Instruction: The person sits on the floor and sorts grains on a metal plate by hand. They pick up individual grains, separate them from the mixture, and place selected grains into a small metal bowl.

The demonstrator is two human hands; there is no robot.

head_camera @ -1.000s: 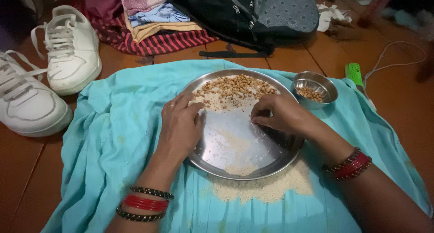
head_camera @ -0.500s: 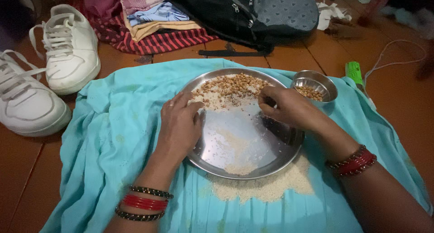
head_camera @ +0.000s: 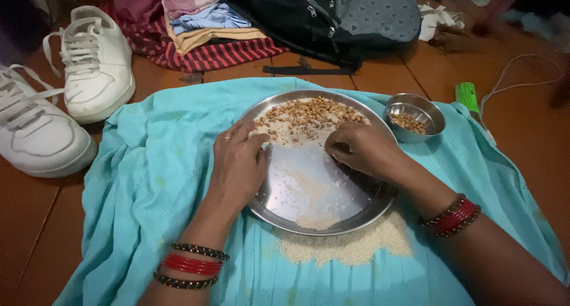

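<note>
1. Under both of my hands lies the turquoise cloth [head_camera: 148,181], spread over the wooden floor [head_camera: 35,223]; beyond my fingertips sit a black backpack [head_camera: 332,15] and folded clothes [head_camera: 196,27], and far out past my left hand [head_camera: 237,163] a pair of white sneakers [head_camera: 89,62].
2. Directly beneath my palms is the round steel plate [head_camera: 309,193], its near half almost bare, only a thin dusting of grain on it.
3. Just behind my right wrist, off the plate's near rim, a heap of pale rice [head_camera: 350,243] rests on the cloth.
4. Ahead of both sets of fingers, the mixed pile of brown chickpeas and rice [head_camera: 303,119] fills the far part of the plate.
5. My left hand lies flat and relaxed on the plate's left rim, fingers loosely spread, holding nothing, as it did a second ago.
6. My right hand [head_camera: 362,148] has drawn back from its reach toward the small steel bowl [head_camera: 414,116] and is now at the pile's near edge, fingertips pinched narrow; I cannot tell whether a grain is between them.
7. The bowl, just beyond my right knuckles, holds a few chickpeas; judging by that swing, picking goes on one pinch at a time.
</note>
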